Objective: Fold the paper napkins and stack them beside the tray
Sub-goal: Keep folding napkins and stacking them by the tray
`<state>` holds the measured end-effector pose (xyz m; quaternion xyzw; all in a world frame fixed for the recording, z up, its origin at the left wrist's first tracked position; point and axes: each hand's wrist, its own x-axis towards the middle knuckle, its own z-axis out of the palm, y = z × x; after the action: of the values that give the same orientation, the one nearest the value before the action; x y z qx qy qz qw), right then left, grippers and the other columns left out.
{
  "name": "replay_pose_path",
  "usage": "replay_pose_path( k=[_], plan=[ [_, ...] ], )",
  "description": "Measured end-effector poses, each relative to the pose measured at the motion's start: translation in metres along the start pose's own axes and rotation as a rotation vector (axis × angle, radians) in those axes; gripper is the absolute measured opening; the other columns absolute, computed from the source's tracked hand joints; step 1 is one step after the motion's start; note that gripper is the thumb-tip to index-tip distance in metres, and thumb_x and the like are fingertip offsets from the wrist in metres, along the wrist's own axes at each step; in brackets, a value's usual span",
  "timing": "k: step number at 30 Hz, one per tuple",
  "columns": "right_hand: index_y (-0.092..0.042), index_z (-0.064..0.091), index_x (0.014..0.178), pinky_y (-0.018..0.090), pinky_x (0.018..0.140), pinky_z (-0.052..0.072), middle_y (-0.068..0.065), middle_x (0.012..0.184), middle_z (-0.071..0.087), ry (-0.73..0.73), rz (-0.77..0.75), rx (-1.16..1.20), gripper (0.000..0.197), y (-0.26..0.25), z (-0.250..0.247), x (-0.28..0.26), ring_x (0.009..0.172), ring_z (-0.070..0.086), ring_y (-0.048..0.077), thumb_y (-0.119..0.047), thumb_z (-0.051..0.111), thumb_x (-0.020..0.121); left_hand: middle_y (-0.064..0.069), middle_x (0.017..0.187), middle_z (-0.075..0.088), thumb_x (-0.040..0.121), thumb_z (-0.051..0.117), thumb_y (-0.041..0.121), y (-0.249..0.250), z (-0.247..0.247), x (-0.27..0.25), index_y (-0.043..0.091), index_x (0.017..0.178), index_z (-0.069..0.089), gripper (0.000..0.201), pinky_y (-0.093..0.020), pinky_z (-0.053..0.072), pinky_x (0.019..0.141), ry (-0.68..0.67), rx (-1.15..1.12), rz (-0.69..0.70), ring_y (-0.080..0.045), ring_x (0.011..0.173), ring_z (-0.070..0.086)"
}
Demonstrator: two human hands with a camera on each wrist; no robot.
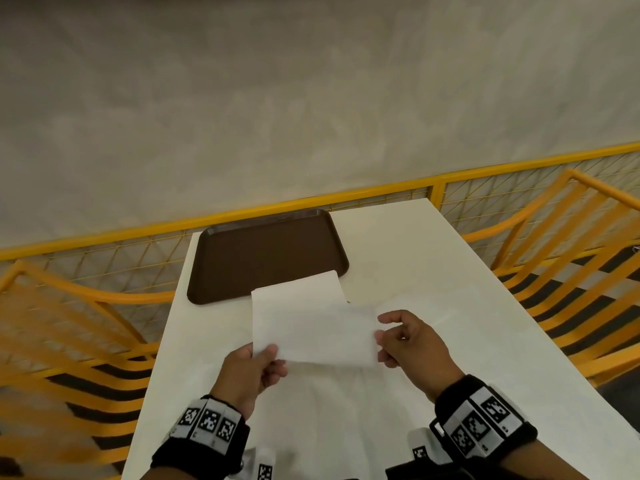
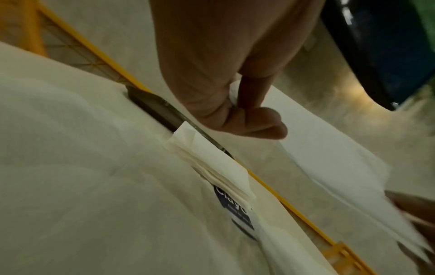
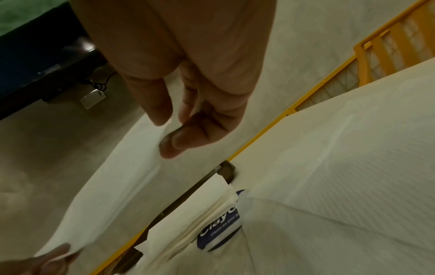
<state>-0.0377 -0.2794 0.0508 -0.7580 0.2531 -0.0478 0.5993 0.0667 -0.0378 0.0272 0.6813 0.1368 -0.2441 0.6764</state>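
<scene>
From the head view, two black wristbands (image 1: 207, 431) with checkered marker squares are sitting nearest, and beyond them the left hand (image 1: 251, 372) is pinching the near left corner of a thin white paper napkin (image 1: 311, 327) while the right hand (image 1: 405, 341) is gripping its right edge — the sheet is hanging in the air above the smooth white table (image 1: 433, 271), its far edge overlapping the near rim of the brown, round-cornered plastic tray (image 1: 263, 251). Orange slatted chairs (image 1: 571, 254) are flanking the table. From the left wrist, thumb and forefinger are pressing the soft sheet between them; below, a stack of folded napkins (image 2: 212, 167) is lying just beside the tray's dark rim. From the right wrist, the curled fingers (image 3: 179, 137) are clasping the limp edge — a blue printed label (image 3: 221, 232) is showing beside the stack.
</scene>
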Motion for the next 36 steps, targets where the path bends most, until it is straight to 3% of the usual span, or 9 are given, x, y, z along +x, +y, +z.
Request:
replay_pose_path(
  k=[4, 11, 16, 20, 24, 27, 31, 33, 36],
  plan=[
    [-0.020, 0.065, 0.096, 0.022, 0.061, 0.052, 0.005, 0.081, 0.072, -0.038, 0.044, -0.037, 0.010, 0.008, -0.002, 0.009, 0.067, 0.071, 0.014, -0.014, 0.059, 0.090, -0.015, 0.069, 0.063, 0.093, 0.056, 0.001, 0.013, 0.005, 0.048, -0.001, 0.093, 0.056, 0.002, -0.017, 0.049, 0.040, 0.064, -0.185, -0.094, -0.013, 0.044, 0.063],
    [-0.021, 0.066, 0.090, 0.019, 0.063, 0.049, 0.002, 0.080, 0.072, -0.057, 0.115, -0.145, 0.010, 0.042, -0.017, 0.024, 0.067, 0.070, 0.013, -0.016, 0.057, 0.091, -0.009, 0.046, 0.064, 0.093, 0.055, -0.001, 0.015, 0.016, 0.120, -0.004, 0.087, 0.054, 0.007, -0.015, 0.046, 0.034, 0.163, -0.195, -0.199, -0.013, 0.038, 0.062],
    [-0.032, 0.061, 0.094, 0.007, 0.068, 0.040, -0.013, 0.089, 0.064, 0.010, 0.031, -0.562, 0.004, 0.063, -0.029, 0.050, 0.077, 0.059, 0.002, -0.030, 0.061, 0.090, -0.011, 0.046, 0.063, 0.093, 0.055, -0.001, 0.010, 0.019, 0.143, -0.006, 0.082, 0.055, 0.012, -0.015, 0.045, 0.032, 0.215, -0.086, -0.238, -0.013, 0.034, 0.060],
    [-0.025, 0.051, 0.127, 0.023, 0.095, 0.040, -0.003, 0.122, 0.051, -0.082, 0.053, -0.872, 0.046, 0.060, -0.029, 0.082, 0.117, 0.046, 0.016, -0.048, 0.059, 0.087, -0.018, 0.074, 0.065, 0.091, 0.060, 0.003, 0.009, 0.018, 0.144, -0.007, 0.108, 0.056, 0.020, -0.018, 0.049, 0.037, 0.245, -0.008, -0.237, -0.016, 0.044, 0.064],
    [-0.021, 0.033, 0.137, 0.042, 0.099, 0.043, 0.004, 0.134, 0.034, -0.245, 0.151, -1.134, 0.085, 0.049, -0.007, 0.088, 0.123, 0.035, 0.027, -0.063, 0.066, 0.071, -0.016, 0.084, 0.064, 0.089, 0.067, 0.028, 0.016, 0.018, 0.132, -0.004, 0.113, 0.054, 0.042, -0.026, 0.050, 0.051, 0.262, 0.227, -0.217, -0.024, 0.061, 0.062],
    [-0.017, 0.035, 0.129, 0.039, 0.091, 0.045, 0.005, 0.128, 0.034, -0.205, 0.140, -1.169, 0.071, 0.048, 0.006, 0.083, 0.116, 0.036, 0.028, -0.051, 0.064, 0.074, -0.014, 0.099, 0.058, 0.082, 0.070, 0.045, 0.019, 0.015, 0.115, 0.005, 0.112, 0.046, 0.056, -0.034, 0.050, 0.065, 0.325, 0.440, -0.124, -0.027, 0.069, 0.059],
    [-0.014, 0.039, 0.123, 0.034, 0.085, 0.044, 0.006, 0.122, 0.041, -0.151, 0.116, -1.161, 0.044, 0.050, 0.014, 0.080, 0.109, 0.040, 0.028, -0.023, 0.055, 0.083, -0.022, 0.115, 0.056, 0.074, 0.078, 0.042, 0.007, 0.005, 0.086, 0.021, 0.116, 0.039, 0.062, -0.048, 0.051, 0.086, 0.314, 0.516, -0.051, -0.040, 0.097, 0.059],
    [-0.011, 0.044, 0.120, 0.032, 0.079, 0.041, 0.008, 0.116, 0.045, -0.128, 0.085, -1.179, 0.033, 0.053, 0.012, 0.080, 0.108, 0.042, 0.028, -0.013, 0.047, 0.087, -0.022, 0.105, 0.060, 0.075, 0.077, 0.041, 0.003, 0.005, 0.068, 0.022, 0.112, 0.042, 0.055, -0.046, 0.051, 0.082, 0.270, 0.538, -0.064, -0.035, 0.089, 0.059],
    [-0.010, 0.047, 0.119, 0.029, 0.076, 0.035, 0.010, 0.112, 0.049, -0.133, 0.071, -1.106, 0.027, 0.052, 0.001, 0.078, 0.109, 0.047, 0.027, -0.013, 0.036, 0.095, -0.016, 0.086, 0.063, 0.083, 0.071, 0.032, 0.005, 0.010, 0.035, 0.014, 0.103, 0.054, 0.032, -0.033, 0.043, 0.061, 0.130, 0.557, -0.015, -0.027, 0.063, 0.055]
  ],
)
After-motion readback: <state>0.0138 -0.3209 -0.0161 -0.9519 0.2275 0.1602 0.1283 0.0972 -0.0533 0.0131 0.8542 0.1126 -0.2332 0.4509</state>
